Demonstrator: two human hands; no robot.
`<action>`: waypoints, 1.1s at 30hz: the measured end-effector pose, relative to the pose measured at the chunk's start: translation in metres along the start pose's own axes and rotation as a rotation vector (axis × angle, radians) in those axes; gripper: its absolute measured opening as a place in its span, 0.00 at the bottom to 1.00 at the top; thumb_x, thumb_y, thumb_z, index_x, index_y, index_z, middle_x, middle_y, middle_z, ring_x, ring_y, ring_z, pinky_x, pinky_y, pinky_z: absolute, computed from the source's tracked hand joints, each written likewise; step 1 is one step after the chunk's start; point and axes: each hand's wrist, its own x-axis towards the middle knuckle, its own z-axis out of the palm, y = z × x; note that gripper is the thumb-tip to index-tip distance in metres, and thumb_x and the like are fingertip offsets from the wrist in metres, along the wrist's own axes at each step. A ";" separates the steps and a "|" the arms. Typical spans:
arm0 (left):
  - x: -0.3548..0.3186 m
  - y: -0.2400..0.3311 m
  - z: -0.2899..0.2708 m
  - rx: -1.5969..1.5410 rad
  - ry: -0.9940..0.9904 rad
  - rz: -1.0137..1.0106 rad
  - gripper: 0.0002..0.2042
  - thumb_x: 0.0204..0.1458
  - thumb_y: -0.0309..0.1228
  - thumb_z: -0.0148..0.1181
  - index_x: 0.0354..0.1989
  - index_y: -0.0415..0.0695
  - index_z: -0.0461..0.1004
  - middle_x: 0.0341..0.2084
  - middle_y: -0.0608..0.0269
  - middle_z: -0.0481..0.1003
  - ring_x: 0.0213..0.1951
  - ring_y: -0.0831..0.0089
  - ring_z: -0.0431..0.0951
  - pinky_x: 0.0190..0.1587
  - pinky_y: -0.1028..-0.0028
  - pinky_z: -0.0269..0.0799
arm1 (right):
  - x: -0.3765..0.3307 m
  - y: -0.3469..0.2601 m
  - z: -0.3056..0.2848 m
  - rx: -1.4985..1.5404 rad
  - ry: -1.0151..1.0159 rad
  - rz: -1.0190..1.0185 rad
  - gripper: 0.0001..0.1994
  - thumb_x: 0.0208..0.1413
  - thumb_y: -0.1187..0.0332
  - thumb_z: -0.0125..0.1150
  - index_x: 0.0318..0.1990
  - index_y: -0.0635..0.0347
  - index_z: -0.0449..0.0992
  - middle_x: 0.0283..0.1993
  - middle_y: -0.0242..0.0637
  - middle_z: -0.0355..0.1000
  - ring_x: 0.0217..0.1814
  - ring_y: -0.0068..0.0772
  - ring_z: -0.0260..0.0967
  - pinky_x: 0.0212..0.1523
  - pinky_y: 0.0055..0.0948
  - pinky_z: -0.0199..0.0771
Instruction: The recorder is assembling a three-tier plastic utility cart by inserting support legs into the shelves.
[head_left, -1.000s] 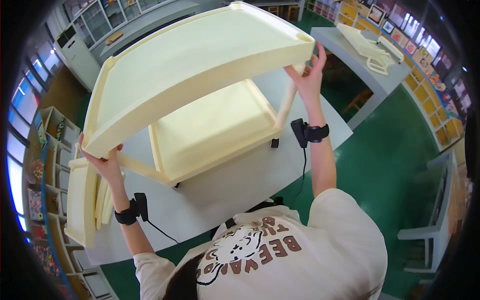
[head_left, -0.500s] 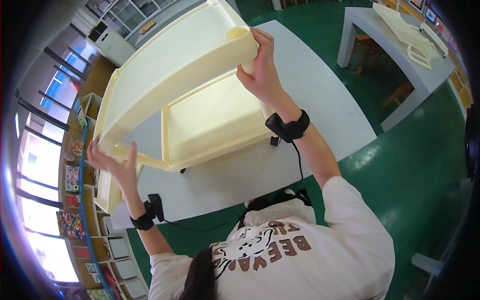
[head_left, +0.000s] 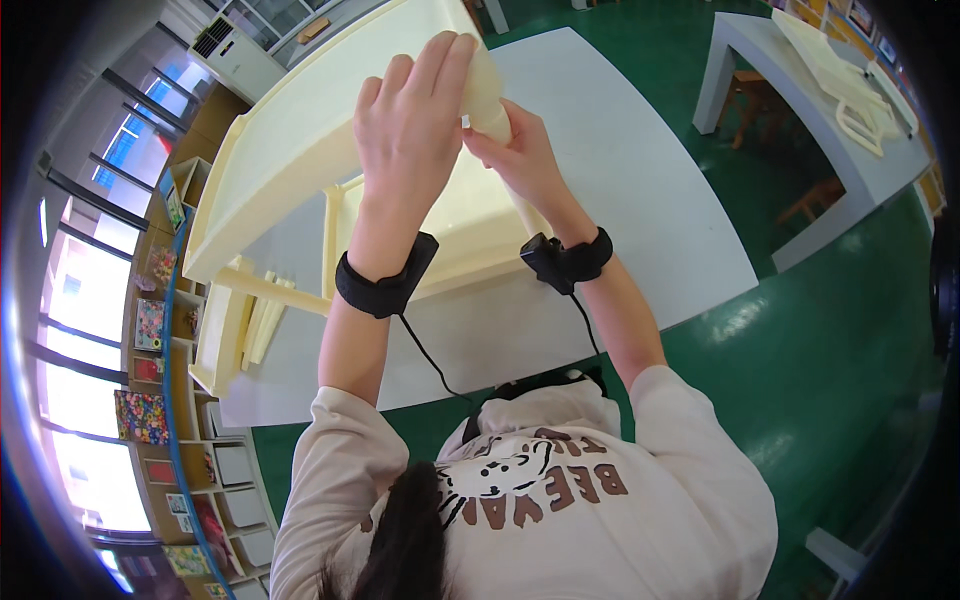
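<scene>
A cream plastic shelf unit [head_left: 290, 140] stands on a white table [head_left: 640, 170], its wide top tray tilted above a lower shelf [head_left: 470, 235]. Both hands meet at the tray's right corner. My left hand [head_left: 415, 105] lies over that corner from above, fingers curled onto the rim. Just beneath it, my right hand [head_left: 520, 155] grips the corner where the upright post joins the tray. Each wrist wears a black band with a cable.
Flat cream panels [head_left: 235, 325] lie on the table's left end. A second white table [head_left: 810, 110] with more cream parts [head_left: 850, 75] stands at the right, a wooden stool [head_left: 745, 95] under it. Shelves of toys [head_left: 150, 330] line the left wall; the floor is green.
My left hand has let go of the tray's far left corner and come across to the right corner, beside my right hand. The right hand has shifted lower on that corner.
</scene>
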 end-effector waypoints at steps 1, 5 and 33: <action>0.001 -0.001 0.001 -0.034 0.034 0.004 0.25 0.21 0.23 0.60 0.37 0.47 0.67 0.34 0.76 0.69 0.26 0.76 0.67 0.25 0.78 0.61 | 0.003 0.001 0.000 0.003 0.006 -0.002 0.09 0.42 0.69 0.57 0.30 0.64 0.69 0.22 0.28 0.65 0.22 0.16 0.59 0.23 0.18 0.61; -0.001 -0.010 0.005 -0.111 0.111 0.052 0.24 0.19 0.25 0.62 0.34 0.46 0.68 0.34 0.75 0.70 0.25 0.76 0.67 0.22 0.79 0.60 | 0.004 0.001 0.008 -0.225 0.119 -0.096 0.08 0.38 0.70 0.57 0.26 0.66 0.69 0.18 0.36 0.66 0.19 0.24 0.61 0.22 0.23 0.62; 0.000 -0.018 -0.001 -0.106 0.063 0.106 0.26 0.23 0.29 0.66 0.38 0.45 0.67 0.37 0.68 0.72 0.30 0.69 0.73 0.31 0.77 0.70 | 0.009 -0.002 0.010 -0.248 0.139 -0.035 0.09 0.34 0.70 0.57 0.20 0.68 0.68 0.18 0.46 0.67 0.20 0.41 0.66 0.23 0.30 0.65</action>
